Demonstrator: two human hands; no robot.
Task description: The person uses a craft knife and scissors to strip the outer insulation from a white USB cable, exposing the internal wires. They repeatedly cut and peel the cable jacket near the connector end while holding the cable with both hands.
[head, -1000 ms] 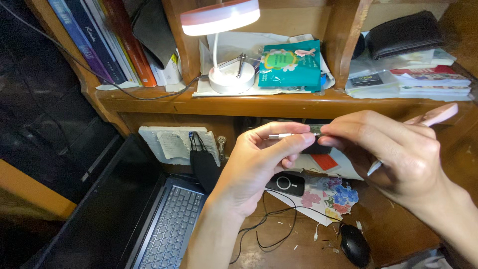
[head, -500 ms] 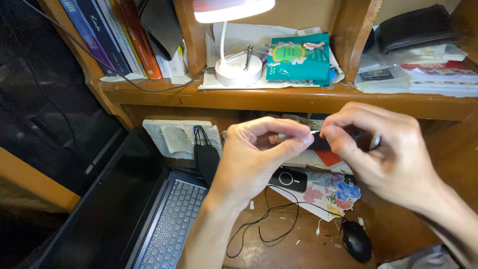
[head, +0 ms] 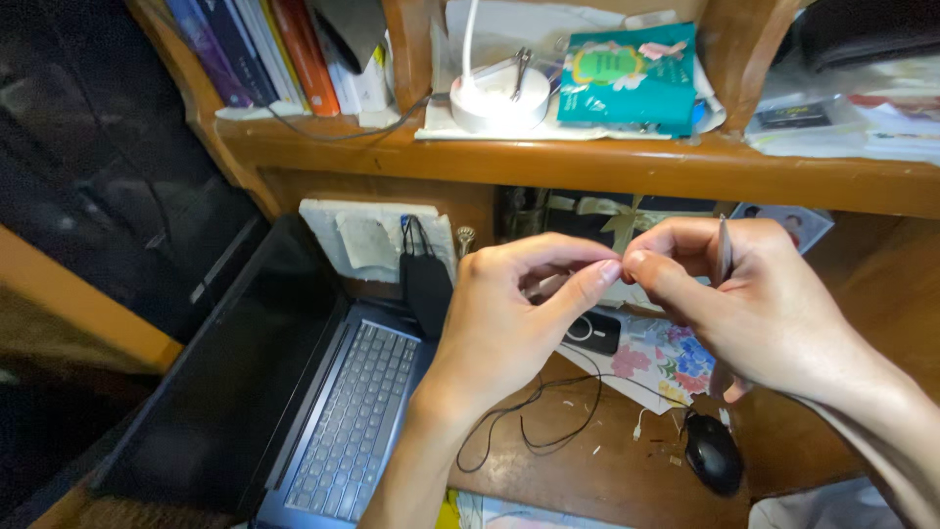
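Note:
My left hand (head: 509, 318) and my right hand (head: 759, 309) are raised over the desk, with their fingertips meeting in the middle. The left thumb and forefinger pinch a thin pale stick (head: 544, 286), most of which is hidden under the fingers. A slim grey metal tool (head: 723, 250) stands upright in the curled fingers of my right hand, and its lower end shows below the palm. Whatever sits right between the touching fingertips is too small to make out.
An open laptop (head: 352, 421) lies at the lower left. A black mouse (head: 712, 453), a thin black cable (head: 548, 426), a small black device (head: 592, 331) and flowered paper (head: 671, 358) lie below the hands. The wooden shelf (head: 587, 162) above carries a white lamp base (head: 499, 96), a teal box (head: 627, 73) and books (head: 284, 49).
Both hands have drawn closer until their fingertips touch. The stick, once stretched between them, is now mostly hidden. The view has tilted down, so the lamp shade is out of frame.

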